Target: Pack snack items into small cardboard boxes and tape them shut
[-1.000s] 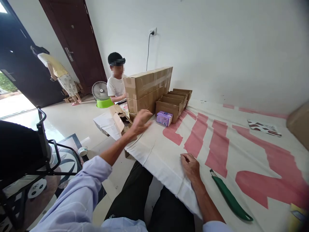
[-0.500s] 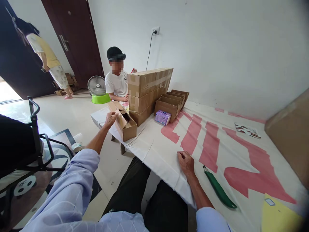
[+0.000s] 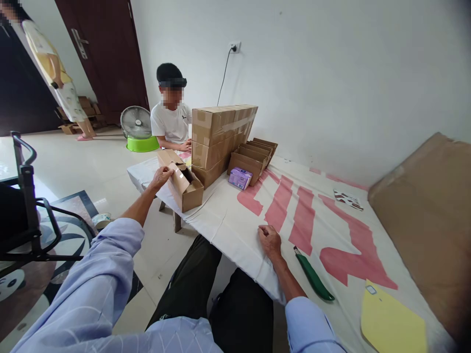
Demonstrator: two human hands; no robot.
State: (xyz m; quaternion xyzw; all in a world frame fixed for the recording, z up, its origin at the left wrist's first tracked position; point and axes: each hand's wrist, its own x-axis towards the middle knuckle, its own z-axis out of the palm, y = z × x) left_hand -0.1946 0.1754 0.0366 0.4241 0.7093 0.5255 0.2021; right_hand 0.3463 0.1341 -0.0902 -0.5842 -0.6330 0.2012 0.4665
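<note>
Head view: the open carton [image 3: 193,197] sits near the left end of the desk [image 3: 224,215], hard by its near edge, and the left grip [image 3: 160,178] is at its near long side. From that grip the carton lies just to the right, its long axis running roughly along the near edge, with the near end toward the wearer. Left is plainly the nearer hand; its fingertips touch the raised flap [image 3: 178,177], though whether they pinch it or only lean on it cannot be told.

The right grip [image 3: 270,239], well apart, rests by the near edge, loosely curled with nothing showing in it; a green knife [image 3: 314,277] lies just to its right, tip toward the far edge.

The carton is plain brown cardboard, long and narrow, standing with its top open. One flap slants up along the near side, with a shiny patch on it; a dark gap shows beneath, too dim to reveal any contents.

Taped boxes [image 3: 211,128] are stacked just beyond it, and a purple pack [image 3: 240,178] stands before a row of open trays [image 3: 245,163] farther right. A person in a white shirt [image 3: 170,122] sits past the desk's left end.
</note>
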